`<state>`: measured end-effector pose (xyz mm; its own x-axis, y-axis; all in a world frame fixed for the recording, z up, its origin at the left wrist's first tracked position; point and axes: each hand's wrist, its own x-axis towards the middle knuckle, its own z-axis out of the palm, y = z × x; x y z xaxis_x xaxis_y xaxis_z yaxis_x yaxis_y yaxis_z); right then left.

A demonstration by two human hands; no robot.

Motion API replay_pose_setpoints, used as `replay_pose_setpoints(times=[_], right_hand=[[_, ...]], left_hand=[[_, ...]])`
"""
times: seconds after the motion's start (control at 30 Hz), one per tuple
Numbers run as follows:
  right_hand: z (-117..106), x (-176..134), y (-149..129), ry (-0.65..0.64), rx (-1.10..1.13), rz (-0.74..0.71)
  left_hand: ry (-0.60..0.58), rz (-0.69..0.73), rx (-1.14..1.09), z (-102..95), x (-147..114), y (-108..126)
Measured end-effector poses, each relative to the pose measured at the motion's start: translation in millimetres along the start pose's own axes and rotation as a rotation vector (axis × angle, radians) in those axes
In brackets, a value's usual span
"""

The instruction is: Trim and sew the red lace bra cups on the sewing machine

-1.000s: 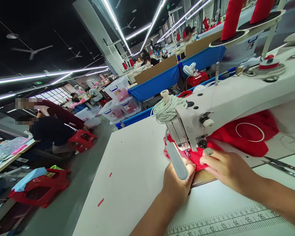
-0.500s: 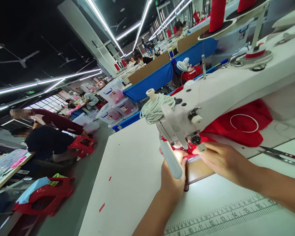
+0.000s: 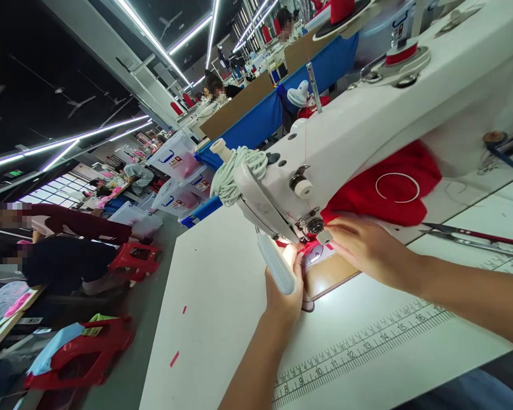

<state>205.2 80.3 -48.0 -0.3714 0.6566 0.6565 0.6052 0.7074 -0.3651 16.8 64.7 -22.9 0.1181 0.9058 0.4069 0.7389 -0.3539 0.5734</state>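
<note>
A white sewing machine (image 3: 367, 119) reaches over a piece of red fabric (image 3: 380, 196) that passes beneath its needle. My left hand (image 3: 284, 285) is closed at the fabric's edge, left of the presser foot, partly behind the small white lamp (image 3: 277, 265). On the other side, my right hand (image 3: 367, 247) presses its bent fingers together on the fabric close to the needle. The fingertips of both hands are partly hidden by the machine head and the lamp glare. A white ring (image 3: 397, 188) lies on the fabric under the arm.
Scissors with dark blades (image 3: 470, 234) lie to the right on the white table (image 3: 214, 307). A printed ruler scale (image 3: 350, 353) runs along the front edge. A bundle of pale green cord (image 3: 239, 173) hangs at the machine head. Red stools (image 3: 98, 347) and seated people are at left.
The view has shifted, so the machine and hands appear further left and higher. Both hands stay at the needle area, with a little more of the plate in front of the needle showing.
</note>
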Motion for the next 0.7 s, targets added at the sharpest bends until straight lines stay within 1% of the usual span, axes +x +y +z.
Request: replay_pose_setpoints(times=[0.07,0.13,0.27,0.37,0.47,0.53,0.63,0.7], right_hand=[[-1,0,2,0.000,-0.023,0.024],[-5,-1,4,0.011,-0.044,0.030],[-13,-2,3,0.103,-0.069,-0.011],[-14,-2,1,0.153,0.006,-0.072],[-12,-1,-2,0.108,0.153,-0.126],[-12,1,-4,0.064,0.197,-0.173],[-13,4,-6,0.018,0.147,-0.244],[-12,4,-6,-0.009,0.029,-0.274]], left_hand=[[-0.040,0.067,0.036,1.4,-1,-6],[-0.057,0.094,0.061,2.2,-1,-10],[-0.077,0.097,0.080,2.9,-1,-14],[-0.069,0.096,0.087,2.6,-1,-14],[-0.078,0.117,0.093,1.0,-2,-13],[-0.088,0.141,0.100,-0.8,-2,-13],[-0.139,0.177,0.098,-4.1,-3,-13],[-0.170,0.200,0.104,-6.4,-3,-13]])
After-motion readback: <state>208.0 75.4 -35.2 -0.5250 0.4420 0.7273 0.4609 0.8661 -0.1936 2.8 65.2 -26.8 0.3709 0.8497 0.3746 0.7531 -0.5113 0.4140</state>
